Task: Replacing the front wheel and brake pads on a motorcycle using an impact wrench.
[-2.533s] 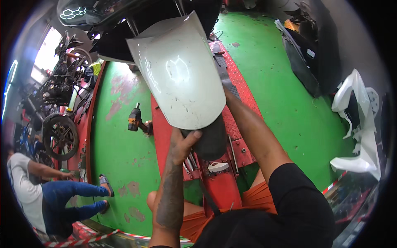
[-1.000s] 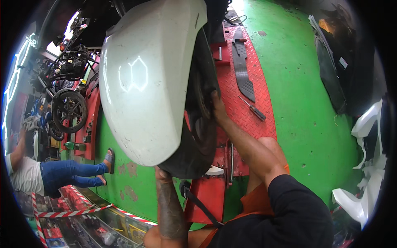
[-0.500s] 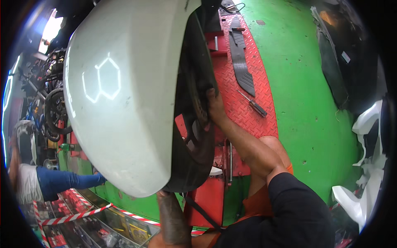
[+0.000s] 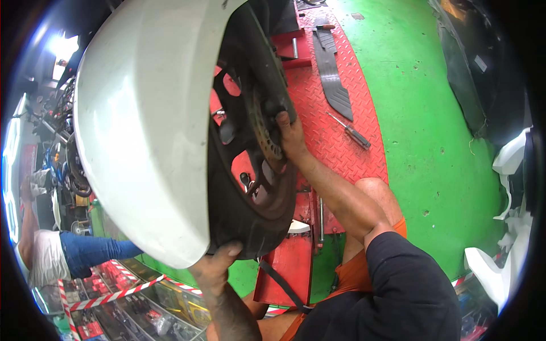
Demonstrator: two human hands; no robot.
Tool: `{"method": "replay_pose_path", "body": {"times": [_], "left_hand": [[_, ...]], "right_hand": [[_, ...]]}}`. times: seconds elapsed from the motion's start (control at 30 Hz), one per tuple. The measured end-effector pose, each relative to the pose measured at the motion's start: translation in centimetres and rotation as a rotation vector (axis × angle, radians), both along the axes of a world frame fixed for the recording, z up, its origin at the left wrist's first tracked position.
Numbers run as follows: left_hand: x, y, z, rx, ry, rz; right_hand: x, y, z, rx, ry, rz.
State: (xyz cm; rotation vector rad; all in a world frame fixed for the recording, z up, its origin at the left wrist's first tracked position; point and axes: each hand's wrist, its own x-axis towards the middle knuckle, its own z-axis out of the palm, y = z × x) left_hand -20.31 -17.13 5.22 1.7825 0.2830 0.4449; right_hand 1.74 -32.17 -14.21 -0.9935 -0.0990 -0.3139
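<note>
One matte black wheel (image 4: 234, 190) between two hands, under one curved, glossy white fender (image 4: 142, 113).
The right hand (image 4: 291, 137) grasps the dark fork leg (image 4: 266, 65) beside one perforated disc (image 4: 268, 133); the left hand (image 4: 213, 268) touches the fender's rounded tip, fingers hidden, its clasp impossible to tell. More spokes (image 4: 236, 146) show than half a second ago. Beyond, on red diamond-plate (image 4: 364, 108): one ribbed strip (image 4: 331, 79), one grey-handled screwdriver (image 4: 358, 138).

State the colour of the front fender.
The front fender is glossy white, seen best in the head view.
</note>
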Motion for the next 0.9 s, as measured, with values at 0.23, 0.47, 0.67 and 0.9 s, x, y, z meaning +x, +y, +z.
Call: {"method": "replay_pose_path", "body": {"times": [0.23, 0.47, 0.67, 0.9], "left_hand": [[0.2, -0.7, -1.6, 0.036, -0.113, -0.108], [-0.3, -0.2, 1.6, 0.224, 0.164, -0.045], [-0.6, -2.0, -3.0, 0.135, -0.007, -0.012], [-2.7, 0.2, -0.5, 0.211, 0.198, 0.078]], "right_hand": [[0.0, -0.7, -1.0, -0.026, 0.17, 0.14], [0.1, -0.5, -1.6, -0.075, 0.001, 0.072], [0.2, -1.8, -1.2, -0.29, 0.007, 0.105], [0.0, -1.2, -0.7, -0.168, 0.016, 0.102]]}}
